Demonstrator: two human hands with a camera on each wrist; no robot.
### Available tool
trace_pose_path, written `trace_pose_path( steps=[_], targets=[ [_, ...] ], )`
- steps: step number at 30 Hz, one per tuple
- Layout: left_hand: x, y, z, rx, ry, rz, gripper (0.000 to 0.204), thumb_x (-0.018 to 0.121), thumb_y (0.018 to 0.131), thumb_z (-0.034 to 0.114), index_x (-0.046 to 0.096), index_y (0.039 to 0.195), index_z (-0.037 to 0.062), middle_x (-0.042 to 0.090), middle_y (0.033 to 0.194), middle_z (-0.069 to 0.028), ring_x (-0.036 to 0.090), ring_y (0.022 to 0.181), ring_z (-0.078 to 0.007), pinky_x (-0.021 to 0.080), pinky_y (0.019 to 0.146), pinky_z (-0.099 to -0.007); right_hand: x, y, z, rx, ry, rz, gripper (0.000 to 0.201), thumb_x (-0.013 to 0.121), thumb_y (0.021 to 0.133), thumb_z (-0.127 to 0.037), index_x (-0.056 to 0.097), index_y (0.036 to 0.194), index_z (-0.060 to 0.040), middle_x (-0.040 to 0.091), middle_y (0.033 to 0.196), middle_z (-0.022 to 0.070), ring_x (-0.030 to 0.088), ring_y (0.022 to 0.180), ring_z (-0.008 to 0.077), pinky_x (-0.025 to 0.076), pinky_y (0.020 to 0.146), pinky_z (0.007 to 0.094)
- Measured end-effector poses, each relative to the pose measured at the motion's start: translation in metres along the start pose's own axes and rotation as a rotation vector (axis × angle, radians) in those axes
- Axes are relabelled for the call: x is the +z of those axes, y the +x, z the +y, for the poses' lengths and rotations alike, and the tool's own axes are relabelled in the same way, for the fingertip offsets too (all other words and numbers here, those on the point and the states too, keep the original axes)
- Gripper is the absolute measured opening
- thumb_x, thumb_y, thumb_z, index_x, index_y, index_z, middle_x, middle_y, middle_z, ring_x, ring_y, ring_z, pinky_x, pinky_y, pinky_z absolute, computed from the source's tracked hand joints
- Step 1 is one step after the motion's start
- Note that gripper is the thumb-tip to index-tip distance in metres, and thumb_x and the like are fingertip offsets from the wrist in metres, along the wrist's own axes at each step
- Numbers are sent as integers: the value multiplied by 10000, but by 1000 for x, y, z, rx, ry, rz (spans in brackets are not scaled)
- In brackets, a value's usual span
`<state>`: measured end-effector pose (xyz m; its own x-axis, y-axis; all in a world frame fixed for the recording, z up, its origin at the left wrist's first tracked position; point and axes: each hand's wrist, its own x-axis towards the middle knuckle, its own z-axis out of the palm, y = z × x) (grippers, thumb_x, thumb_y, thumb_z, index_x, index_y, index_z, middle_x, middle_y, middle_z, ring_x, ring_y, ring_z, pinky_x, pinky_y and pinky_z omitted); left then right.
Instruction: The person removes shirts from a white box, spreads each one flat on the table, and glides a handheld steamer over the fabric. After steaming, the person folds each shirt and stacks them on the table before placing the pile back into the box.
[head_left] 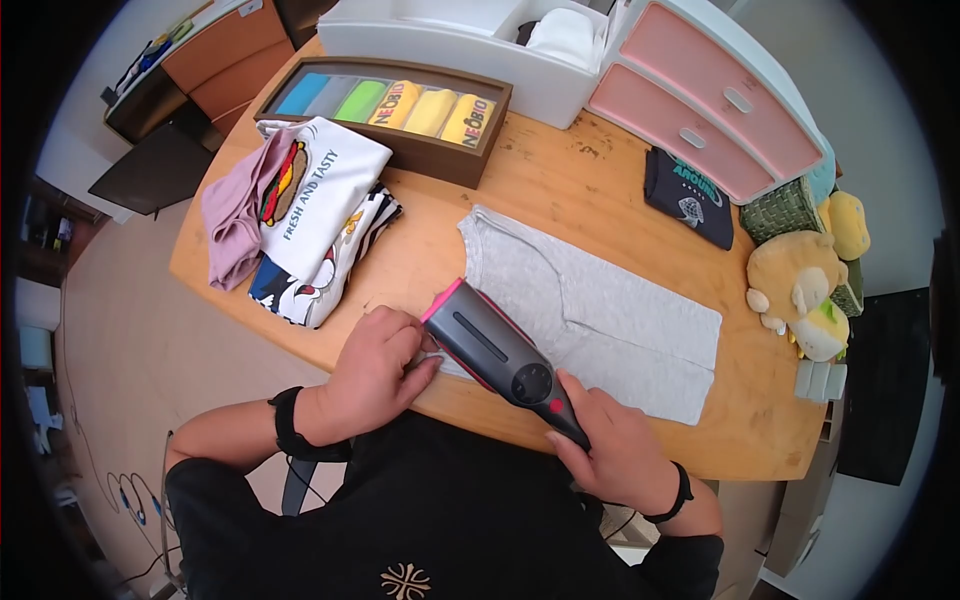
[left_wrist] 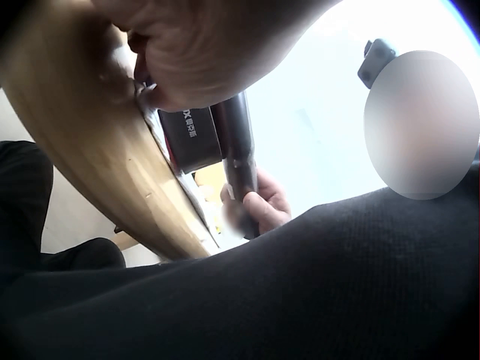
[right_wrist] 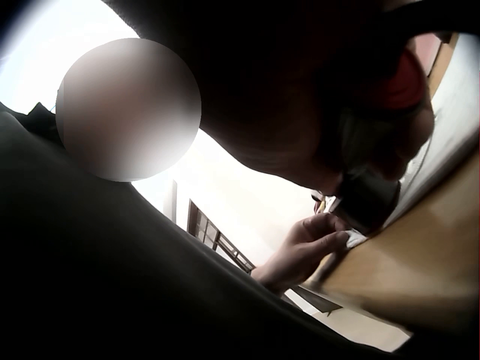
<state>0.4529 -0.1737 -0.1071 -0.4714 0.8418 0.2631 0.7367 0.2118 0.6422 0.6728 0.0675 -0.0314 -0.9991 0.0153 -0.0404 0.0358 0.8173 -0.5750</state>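
A light grey garment [head_left: 630, 310] lies spread along the front half of the wooden table, with a fold line running along it. My right hand [head_left: 625, 455] grips the handle of a dark grey handheld iron [head_left: 490, 340] with a pink edge and round button pad. The iron's long head lies over the garment's left part and points to the far left. Beside its tip, my left hand [head_left: 375, 365] pinches the garment's near edge; a bit of pale cloth [right_wrist: 354, 238] shows at its fingertips in the right wrist view. The iron's underside is hidden.
Folded printed shirts [head_left: 320, 200] are piled at the left. Behind them stands a brown box [head_left: 435, 160] of rolled coloured cloths. White drawers with pink fronts [head_left: 690, 130] stand at the back right, near a dark folded shirt [head_left: 690, 195] and plush toys [head_left: 795, 275].
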Motion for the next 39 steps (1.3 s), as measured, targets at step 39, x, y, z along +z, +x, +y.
trace_pose_path(
  steps=[39],
  targets=[
    [-1,4,16,341,278,10,201,849,778,90,707,918,66,651,952,-61,617,893,-274,454,770,-418,-20,-66,4,251,50,247,700,763,938,-133,471,1536,87,679,986,242,685,846,423,552,762,452]
  ],
)
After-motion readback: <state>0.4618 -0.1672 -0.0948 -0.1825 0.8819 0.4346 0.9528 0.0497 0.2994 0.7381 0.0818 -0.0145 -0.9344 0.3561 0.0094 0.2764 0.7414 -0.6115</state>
